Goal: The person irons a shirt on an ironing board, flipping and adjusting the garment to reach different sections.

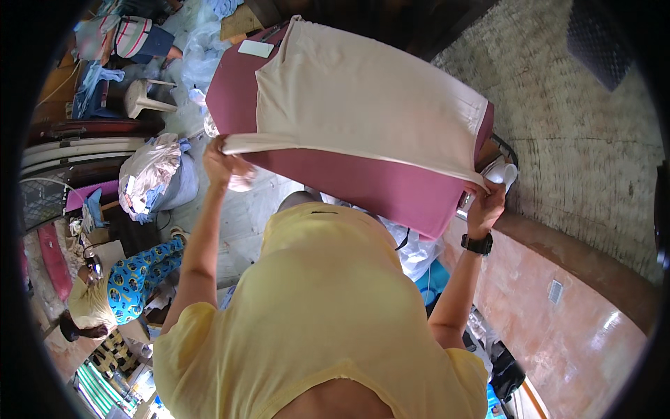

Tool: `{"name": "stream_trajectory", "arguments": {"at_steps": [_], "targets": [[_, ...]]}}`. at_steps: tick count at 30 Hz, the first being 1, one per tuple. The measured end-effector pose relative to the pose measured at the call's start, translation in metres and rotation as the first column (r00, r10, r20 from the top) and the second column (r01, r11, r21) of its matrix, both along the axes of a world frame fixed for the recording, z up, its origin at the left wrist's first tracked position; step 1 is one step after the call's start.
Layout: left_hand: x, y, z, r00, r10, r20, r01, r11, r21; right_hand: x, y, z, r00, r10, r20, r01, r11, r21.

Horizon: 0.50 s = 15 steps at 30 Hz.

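Note:
A cream cloth (363,98) lies spread over a maroon padded table (377,185). My left hand (225,164) grips the cloth's near left corner, pulled out past the table's edge. My right hand (486,204), with a black watch on the wrist, grips the near right corner at the table's right end. The near edge of the cloth is stretched taut between both hands. My yellow shirt fills the lower middle of the view.
A white flat object (255,48) lies on the table's far end. A white stool (143,98) and stuffed bags (150,174) stand at the left. A person in blue patterned trousers (136,276) sits low at the left. A brick wall (579,140) runs along the right.

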<state>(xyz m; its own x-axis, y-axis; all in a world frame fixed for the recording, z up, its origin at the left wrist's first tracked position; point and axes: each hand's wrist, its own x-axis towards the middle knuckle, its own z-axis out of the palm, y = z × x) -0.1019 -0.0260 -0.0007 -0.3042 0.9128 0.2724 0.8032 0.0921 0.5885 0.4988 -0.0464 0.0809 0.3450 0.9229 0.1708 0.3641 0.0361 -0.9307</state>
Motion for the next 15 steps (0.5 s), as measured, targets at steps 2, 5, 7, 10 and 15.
{"name": "stream_trajectory", "arguments": {"at_steps": [2,5,7,10,15], "targets": [[-0.025,0.049,0.011,0.998,-0.054,0.032,0.053,0.998,0.028,0.02,0.033,-0.002,0.993,0.064,0.101,-0.062,0.998,-0.021],[-0.045,0.16,0.076,0.961,-0.174,-0.216,0.226,0.942,0.247,0.037,0.134,0.038,0.885,0.059,0.463,-0.072,0.997,0.012],[-0.029,0.227,0.157,0.872,-0.13,-0.472,0.344,0.849,0.402,0.057,0.187,0.081,0.922,-0.022,0.386,-0.036,0.989,0.142],[-0.023,0.304,0.232,0.871,0.021,-0.49,0.268,0.818,0.51,0.095,0.244,0.132,0.996,0.063,0.069,-0.077,0.973,0.218],[0.074,0.338,0.321,0.914,-0.021,-0.406,0.322,0.648,0.69,0.167,0.268,0.195,0.991,-0.054,0.121,-0.008,0.89,0.457]]}}
